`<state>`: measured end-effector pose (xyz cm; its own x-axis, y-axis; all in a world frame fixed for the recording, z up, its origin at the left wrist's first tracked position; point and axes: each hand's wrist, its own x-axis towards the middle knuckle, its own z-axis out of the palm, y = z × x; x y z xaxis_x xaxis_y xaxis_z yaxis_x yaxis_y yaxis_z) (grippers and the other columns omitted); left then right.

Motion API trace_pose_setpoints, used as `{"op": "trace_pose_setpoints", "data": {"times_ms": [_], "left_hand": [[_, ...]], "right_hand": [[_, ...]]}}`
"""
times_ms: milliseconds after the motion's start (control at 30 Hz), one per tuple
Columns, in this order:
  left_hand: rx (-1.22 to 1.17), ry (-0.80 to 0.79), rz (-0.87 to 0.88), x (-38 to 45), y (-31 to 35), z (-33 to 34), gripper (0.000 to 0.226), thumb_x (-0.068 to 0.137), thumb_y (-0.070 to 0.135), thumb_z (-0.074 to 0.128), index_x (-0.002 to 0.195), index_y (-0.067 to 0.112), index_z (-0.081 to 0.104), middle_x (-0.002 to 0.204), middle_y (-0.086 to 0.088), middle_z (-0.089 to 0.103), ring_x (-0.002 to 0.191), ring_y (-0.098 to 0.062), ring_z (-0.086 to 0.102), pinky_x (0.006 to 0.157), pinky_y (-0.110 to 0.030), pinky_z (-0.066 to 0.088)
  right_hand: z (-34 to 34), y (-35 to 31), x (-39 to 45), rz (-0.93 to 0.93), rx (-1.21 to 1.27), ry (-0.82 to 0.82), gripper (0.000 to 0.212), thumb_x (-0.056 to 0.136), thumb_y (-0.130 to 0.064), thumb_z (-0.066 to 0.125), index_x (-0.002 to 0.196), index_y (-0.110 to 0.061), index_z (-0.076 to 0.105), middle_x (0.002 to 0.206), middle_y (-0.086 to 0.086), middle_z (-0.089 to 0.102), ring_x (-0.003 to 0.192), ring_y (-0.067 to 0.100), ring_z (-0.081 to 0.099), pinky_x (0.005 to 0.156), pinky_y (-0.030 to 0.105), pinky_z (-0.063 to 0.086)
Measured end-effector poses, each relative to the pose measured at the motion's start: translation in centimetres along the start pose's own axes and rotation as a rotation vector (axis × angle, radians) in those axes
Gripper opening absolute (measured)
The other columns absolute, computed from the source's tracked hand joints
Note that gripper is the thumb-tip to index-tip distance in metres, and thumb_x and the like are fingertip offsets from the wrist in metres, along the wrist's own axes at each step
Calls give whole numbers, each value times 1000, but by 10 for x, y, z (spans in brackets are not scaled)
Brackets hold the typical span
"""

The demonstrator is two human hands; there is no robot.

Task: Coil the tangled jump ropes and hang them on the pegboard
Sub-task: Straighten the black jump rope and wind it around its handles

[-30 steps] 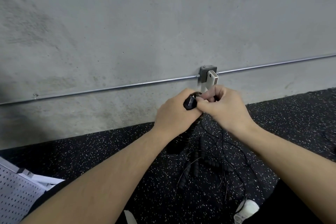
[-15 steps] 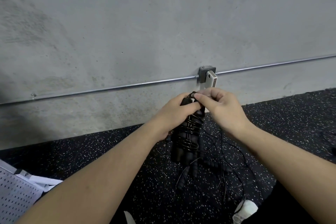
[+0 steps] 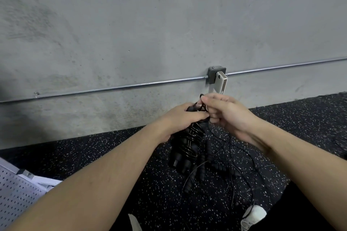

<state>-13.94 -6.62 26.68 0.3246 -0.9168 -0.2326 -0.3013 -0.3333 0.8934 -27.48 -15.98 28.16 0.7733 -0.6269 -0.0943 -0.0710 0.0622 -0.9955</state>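
A black jump rope bundle point(image 3: 185, 144), its handles wound round with thin cord, hangs upright in front of me. My left hand point(image 3: 180, 118) grips the top of the bundle. My right hand point(image 3: 223, 112) pinches the cord's end at the bundle's top, right against my left fingers. More black jump ropes point(image 3: 212, 169) lie tangled on the speckled floor below, their handles and thin cords crossing each other. A corner of the white pegboard point(image 3: 13, 193) lies flat at the lower left.
A grey concrete wall rises ahead with a metal conduit point(image 3: 122, 87) and a junction box point(image 3: 216, 75) holding a white device. Black speckled rubber floor point(image 3: 300, 118) spreads around. My white shoe tips point(image 3: 253, 215) show at the bottom.
The wound bundle has dropped lower out of my left fist so its coils show. My right hand shifted slightly up at the bundle's top, working the cord end.
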Motion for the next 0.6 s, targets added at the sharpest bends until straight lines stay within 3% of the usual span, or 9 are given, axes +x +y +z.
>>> {"op": "trace_pose_setpoints", "data": {"times_ms": [100, 200, 333, 433, 600], "left_hand": [[201, 43, 89, 2, -4, 0, 43, 83, 56, 73, 122, 40, 62, 102, 19, 67, 92, 1, 62, 81, -23, 49], [362, 52, 132, 6, -14, 6, 63, 64, 68, 75, 119, 43, 60, 103, 18, 69, 95, -4, 66, 94, -35, 53], [254, 47, 78, 11, -21, 10, 57, 64, 68, 77, 112, 39, 66, 102, 15, 72, 98, -8, 68, 99, -42, 52], [-3, 31, -15, 10, -16, 5, 49, 68, 69, 77, 102, 34, 71, 98, 9, 77, 97, -14, 72, 99, -43, 55], [-36, 98, 8, 6, -18, 1, 44, 75, 56, 83, 108, 35, 63, 103, 11, 71, 96, -8, 67, 90, -32, 53]], "right_hand": [[-1, -5, 3, 111, 28, 0, 20, 99, -33, 59, 89, -16, 64, 52, -10, 25, 48, 9, 20, 47, 21, 27], [-3, -4, 8, 260, -41, 3, 35, 95, -46, 62, 69, -23, 54, 52, -7, 23, 48, 12, 19, 44, 22, 26], [-3, -1, 14, 173, -7, 42, 35, 100, -31, 57, 67, -18, 55, 51, -8, 29, 48, 11, 23, 47, 23, 26], [-4, -4, 17, 63, 114, 63, 30, 103, -31, 50, 78, -16, 60, 53, -9, 30, 47, 8, 25, 42, 18, 26], [-8, -2, 26, 80, 82, 79, 29, 103, -38, 51, 90, -17, 66, 56, -7, 36, 51, 9, 25, 47, 22, 21]]}}
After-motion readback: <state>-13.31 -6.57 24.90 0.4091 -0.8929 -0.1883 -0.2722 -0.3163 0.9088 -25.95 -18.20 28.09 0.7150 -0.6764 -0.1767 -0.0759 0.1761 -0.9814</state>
